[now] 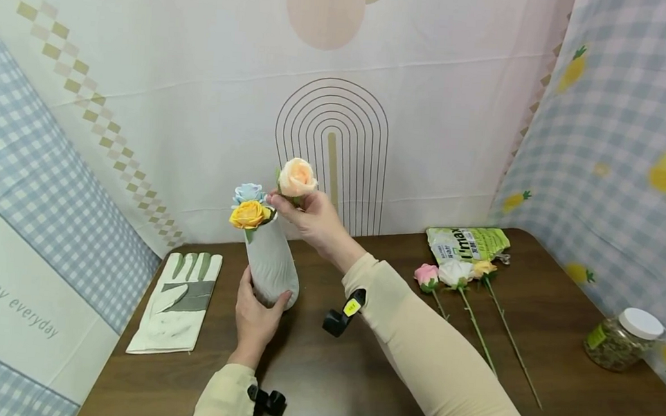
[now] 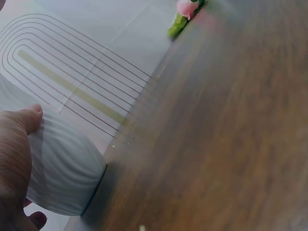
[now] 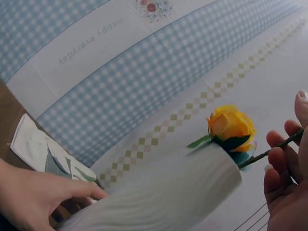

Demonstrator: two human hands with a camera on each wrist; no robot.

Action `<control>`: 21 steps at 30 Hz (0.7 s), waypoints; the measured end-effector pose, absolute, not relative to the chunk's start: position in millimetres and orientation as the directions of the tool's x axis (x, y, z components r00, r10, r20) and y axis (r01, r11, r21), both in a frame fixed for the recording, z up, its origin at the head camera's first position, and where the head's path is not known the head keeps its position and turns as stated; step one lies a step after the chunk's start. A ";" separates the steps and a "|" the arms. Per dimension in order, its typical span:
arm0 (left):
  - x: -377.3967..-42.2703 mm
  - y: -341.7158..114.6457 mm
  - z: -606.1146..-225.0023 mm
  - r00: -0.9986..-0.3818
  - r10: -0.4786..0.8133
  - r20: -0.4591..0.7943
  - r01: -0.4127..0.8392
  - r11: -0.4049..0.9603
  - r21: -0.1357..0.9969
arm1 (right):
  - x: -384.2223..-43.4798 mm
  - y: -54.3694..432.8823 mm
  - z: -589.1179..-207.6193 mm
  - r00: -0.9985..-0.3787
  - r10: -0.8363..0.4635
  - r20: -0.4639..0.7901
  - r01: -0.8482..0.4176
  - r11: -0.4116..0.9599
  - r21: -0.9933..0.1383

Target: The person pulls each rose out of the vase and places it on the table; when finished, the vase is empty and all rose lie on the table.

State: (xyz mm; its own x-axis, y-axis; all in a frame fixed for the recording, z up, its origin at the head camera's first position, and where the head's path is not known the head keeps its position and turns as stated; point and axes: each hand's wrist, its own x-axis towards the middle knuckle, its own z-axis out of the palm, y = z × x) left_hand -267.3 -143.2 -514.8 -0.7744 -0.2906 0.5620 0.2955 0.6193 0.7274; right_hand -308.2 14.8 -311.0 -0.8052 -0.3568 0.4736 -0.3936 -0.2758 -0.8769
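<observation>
the right hand [image 1: 316, 225] pinches the peach rose [image 1: 298, 178] by its stem [image 3: 261, 155], which slants down to the mouth of the tilted white vase [image 1: 271, 262] gripped by the left hand [image 1: 258, 317].

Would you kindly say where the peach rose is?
In the head view, the right hand holds the peach rose, above and right of the yellow rose.

Around the middle of the wooden tabletop [image 1: 332, 379], a work glove [image 1: 175, 306] is being shown at nine o'clock, a green pouch [image 1: 469, 244] at two, a white-lidded jar [image 1: 616, 347] at three, arch-printed cloth [image 1: 430, 144] at twelve.
</observation>
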 end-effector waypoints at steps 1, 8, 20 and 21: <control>-267.4 -143.0 -514.5 -0.778 -0.292 0.557 0.291 0.618 0.730 | -309.2 16.0 -312.6 -0.796 -0.365 0.483 -0.412 -0.259 -0.874; -268.3 -142.9 -515.1 -0.787 -0.292 0.543 0.280 0.615 0.737 | -312.9 19.5 -316.7 -0.766 -0.378 0.520 -0.514 -0.127 -0.849; -269.4 -142.6 -516.9 -0.786 -0.293 0.544 0.273 0.624 0.732 | -323.5 17.2 -326.6 -0.802 -0.329 0.499 -0.531 0.009 -0.847; -269.4 -142.3 -516.6 -0.786 -0.293 0.544 0.271 0.627 0.730 | -323.8 17.8 -326.9 -0.806 -0.322 0.497 -0.535 0.037 -0.844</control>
